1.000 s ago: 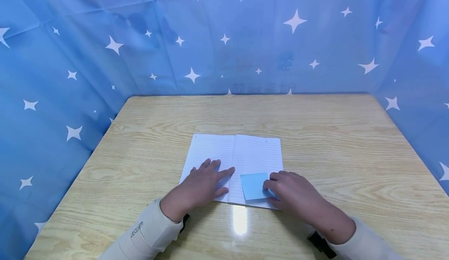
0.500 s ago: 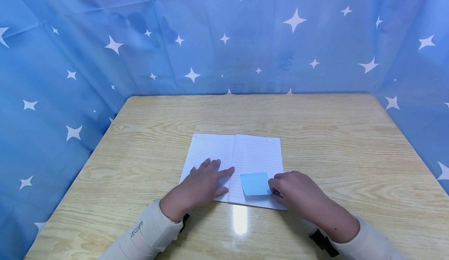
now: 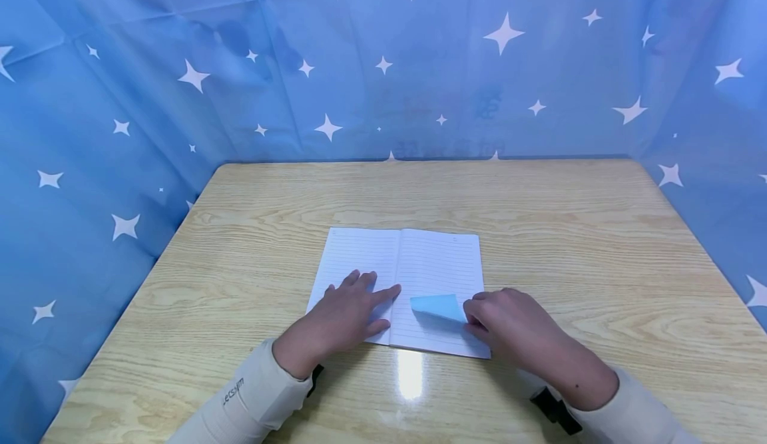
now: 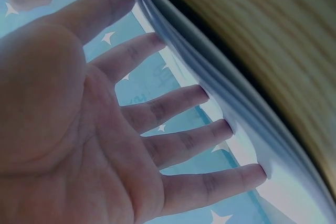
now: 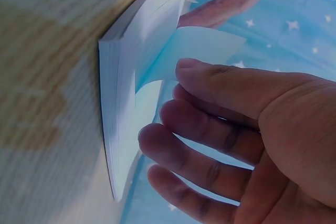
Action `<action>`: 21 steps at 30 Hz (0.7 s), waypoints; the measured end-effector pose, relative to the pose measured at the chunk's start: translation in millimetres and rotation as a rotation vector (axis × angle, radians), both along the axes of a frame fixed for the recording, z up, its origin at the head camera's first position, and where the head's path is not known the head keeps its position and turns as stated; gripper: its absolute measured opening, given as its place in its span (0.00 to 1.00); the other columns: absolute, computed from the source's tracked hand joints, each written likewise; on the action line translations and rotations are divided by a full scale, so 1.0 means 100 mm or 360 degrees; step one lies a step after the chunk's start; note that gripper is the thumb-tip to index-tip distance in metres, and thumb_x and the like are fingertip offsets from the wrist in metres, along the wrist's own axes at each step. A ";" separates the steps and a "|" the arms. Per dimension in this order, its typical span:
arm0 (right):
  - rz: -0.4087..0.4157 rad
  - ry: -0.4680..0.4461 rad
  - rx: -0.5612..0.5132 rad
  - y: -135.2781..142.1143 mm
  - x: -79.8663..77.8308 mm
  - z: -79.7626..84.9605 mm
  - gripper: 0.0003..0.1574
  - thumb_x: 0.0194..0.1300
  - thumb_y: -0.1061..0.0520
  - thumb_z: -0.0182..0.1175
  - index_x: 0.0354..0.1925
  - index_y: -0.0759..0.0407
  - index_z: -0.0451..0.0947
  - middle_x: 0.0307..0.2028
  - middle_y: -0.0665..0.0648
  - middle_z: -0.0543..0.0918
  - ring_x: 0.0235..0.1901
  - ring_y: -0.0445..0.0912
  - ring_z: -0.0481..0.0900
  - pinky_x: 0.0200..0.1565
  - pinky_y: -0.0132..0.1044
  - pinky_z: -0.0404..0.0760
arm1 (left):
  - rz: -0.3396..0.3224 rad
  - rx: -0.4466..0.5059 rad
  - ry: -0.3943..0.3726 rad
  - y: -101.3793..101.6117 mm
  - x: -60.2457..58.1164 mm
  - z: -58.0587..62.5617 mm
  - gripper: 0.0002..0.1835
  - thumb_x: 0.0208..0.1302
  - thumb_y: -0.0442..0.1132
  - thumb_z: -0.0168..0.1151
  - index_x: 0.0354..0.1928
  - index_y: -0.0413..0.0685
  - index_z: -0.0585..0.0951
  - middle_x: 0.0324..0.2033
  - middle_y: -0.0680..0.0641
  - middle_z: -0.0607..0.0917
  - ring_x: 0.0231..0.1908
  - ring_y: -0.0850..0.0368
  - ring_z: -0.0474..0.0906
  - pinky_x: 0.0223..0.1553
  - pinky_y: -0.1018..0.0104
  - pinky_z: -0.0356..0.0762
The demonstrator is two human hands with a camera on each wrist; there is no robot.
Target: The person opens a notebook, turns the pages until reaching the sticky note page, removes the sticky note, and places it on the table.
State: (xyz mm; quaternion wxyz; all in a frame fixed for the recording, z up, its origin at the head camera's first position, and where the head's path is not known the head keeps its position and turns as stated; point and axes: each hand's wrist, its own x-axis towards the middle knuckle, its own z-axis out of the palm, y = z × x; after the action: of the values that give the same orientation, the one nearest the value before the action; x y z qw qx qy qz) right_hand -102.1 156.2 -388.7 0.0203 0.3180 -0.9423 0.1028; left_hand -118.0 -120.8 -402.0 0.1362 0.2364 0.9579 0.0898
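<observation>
An open lined notebook (image 3: 440, 261) lies on the wooden table. My left hand (image 3: 344, 314) presses its left page with spread, straight fingers; in the left wrist view all the fingertips (image 4: 257, 174) meet the paper. Over the lower right page, my right hand (image 3: 509, 321) pinches the near right corner of a light blue sticky note (image 3: 434, 304) between thumb and forefinger. In the right wrist view the note (image 5: 202, 45) bends up off the page, its far edge still against the paper. The other fingers of that hand are loosely bent beside the notebook.
The wooden table (image 3: 569, 231) reaches out on all sides of the notebook. A blue curtain with white stars (image 3: 383, 44) hangs behind the table and along both its sides. Bright light reflects off the tabletop in front of the notebook.
The sticky note's near edge has risen from the page and curled away, so it looks narrower from above. My right hand has shifted slightly right with its corner. The left hand stays put.
</observation>
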 end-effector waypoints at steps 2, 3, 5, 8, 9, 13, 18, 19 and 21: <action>-0.0005 -0.0003 -0.0017 0.01 0.00 0.00 0.22 0.55 0.57 0.75 0.18 0.47 0.69 0.17 0.39 0.69 0.18 0.34 0.60 0.24 0.28 0.62 | 0.0001 0.0003 -0.0001 0.00 0.00 0.00 0.30 0.70 0.55 0.60 0.73 0.67 0.69 0.72 0.39 0.67 0.71 0.30 0.61 0.57 0.26 0.69; -0.0009 -0.0007 -0.0025 0.01 -0.01 0.00 0.23 0.55 0.57 0.75 0.18 0.47 0.69 0.17 0.39 0.68 0.19 0.34 0.60 0.24 0.28 0.62 | 0.0001 0.0004 -0.0001 0.00 0.00 0.00 0.30 0.70 0.55 0.60 0.73 0.67 0.69 0.72 0.39 0.67 0.71 0.30 0.61 0.57 0.26 0.69; -0.0018 -0.0023 -0.0040 0.02 -0.01 0.00 0.23 0.55 0.57 0.74 0.18 0.47 0.69 0.17 0.39 0.68 0.19 0.34 0.59 0.24 0.28 0.62 | 0.0002 0.0007 -0.0001 0.00 0.00 0.00 0.30 0.70 0.55 0.60 0.73 0.67 0.69 0.72 0.39 0.67 0.71 0.30 0.61 0.58 0.26 0.68; -0.0037 -0.0032 -0.0056 0.03 -0.02 0.01 0.23 0.56 0.57 0.74 0.18 0.46 0.68 0.18 0.39 0.67 0.19 0.33 0.59 0.24 0.28 0.61 | 0.0006 0.0012 -0.0009 0.00 0.00 0.01 0.30 0.70 0.55 0.60 0.73 0.66 0.69 0.72 0.39 0.67 0.71 0.30 0.61 0.58 0.26 0.68; -0.0039 -0.0030 -0.0060 0.03 -0.02 0.01 0.23 0.56 0.58 0.74 0.18 0.46 0.68 0.18 0.39 0.67 0.19 0.33 0.59 0.24 0.28 0.62 | 0.0007 0.0014 -0.0011 0.00 0.01 0.01 0.30 0.70 0.55 0.60 0.73 0.66 0.69 0.72 0.39 0.67 0.72 0.30 0.61 0.58 0.26 0.68; -0.0046 -0.0023 -0.0074 0.05 -0.04 0.02 0.23 0.56 0.58 0.73 0.19 0.46 0.69 0.18 0.39 0.68 0.19 0.33 0.60 0.24 0.28 0.62 | 0.0007 0.0021 -0.0012 0.01 0.01 0.03 0.30 0.70 0.55 0.60 0.73 0.66 0.69 0.72 0.39 0.67 0.71 0.30 0.61 0.58 0.26 0.68; -0.0068 -0.0047 -0.0075 0.07 -0.05 0.02 0.22 0.57 0.57 0.73 0.19 0.46 0.69 0.18 0.39 0.68 0.19 0.33 0.60 0.24 0.28 0.62 | 0.0002 0.0016 -0.0001 0.01 0.01 0.03 0.30 0.70 0.54 0.61 0.72 0.65 0.70 0.71 0.38 0.68 0.71 0.30 0.62 0.57 0.25 0.69; -0.0072 -0.0050 -0.0078 0.07 -0.06 0.02 0.21 0.58 0.57 0.73 0.19 0.46 0.69 0.18 0.39 0.68 0.19 0.33 0.60 0.24 0.28 0.62 | 0.0002 0.0014 -0.0001 0.01 0.01 0.03 0.30 0.70 0.54 0.61 0.72 0.66 0.70 0.71 0.39 0.68 0.71 0.30 0.62 0.57 0.26 0.69; -0.0078 -0.0046 -0.0085 0.08 -0.06 0.03 0.21 0.57 0.57 0.73 0.19 0.46 0.70 0.18 0.39 0.68 0.19 0.33 0.60 0.24 0.28 0.62 | 0.0004 0.0011 -0.0002 0.01 0.00 0.03 0.30 0.70 0.54 0.61 0.72 0.66 0.69 0.71 0.39 0.67 0.71 0.30 0.61 0.57 0.26 0.68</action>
State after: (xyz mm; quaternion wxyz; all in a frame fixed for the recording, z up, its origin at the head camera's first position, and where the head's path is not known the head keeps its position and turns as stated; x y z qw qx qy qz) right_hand -108.3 164.4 -385.9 0.0176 0.2927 -0.9469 0.1319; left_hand -117.7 -119.5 -399.3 0.1358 0.2356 0.9578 0.0935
